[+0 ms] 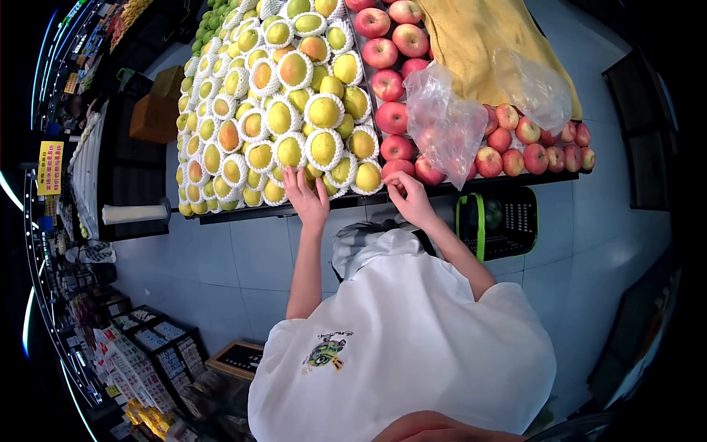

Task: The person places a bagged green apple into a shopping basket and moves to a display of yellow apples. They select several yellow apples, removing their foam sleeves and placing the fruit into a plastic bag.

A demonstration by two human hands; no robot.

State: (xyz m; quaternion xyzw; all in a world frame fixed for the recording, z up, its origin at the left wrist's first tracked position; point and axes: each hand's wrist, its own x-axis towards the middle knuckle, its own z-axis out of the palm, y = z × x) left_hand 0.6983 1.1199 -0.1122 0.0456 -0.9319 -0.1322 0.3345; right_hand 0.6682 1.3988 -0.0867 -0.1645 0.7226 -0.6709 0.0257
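My left hand (305, 197) is open, fingers spread, at the front edge of a sloping display of yellow pears (289, 151). Its fingertips are against the lowest pears; many of these sit in white foam nets. To the right, my right hand (409, 199) hovers by the front edge, beside a red apple (398, 149). Its fingers are bent, with a gap between thumb and forefinger, and nothing shows in it. A crumpled clear plastic bag (445, 121) lies on the apples just beyond that hand.
A yellow cloth (471, 51) covers part of the apples, with another clear bag (532, 88) on it. Below the stand's front edge is a black basket (512, 221) with green trim and a dark round thing inside. A plastic bag roll (135, 214) is at left.
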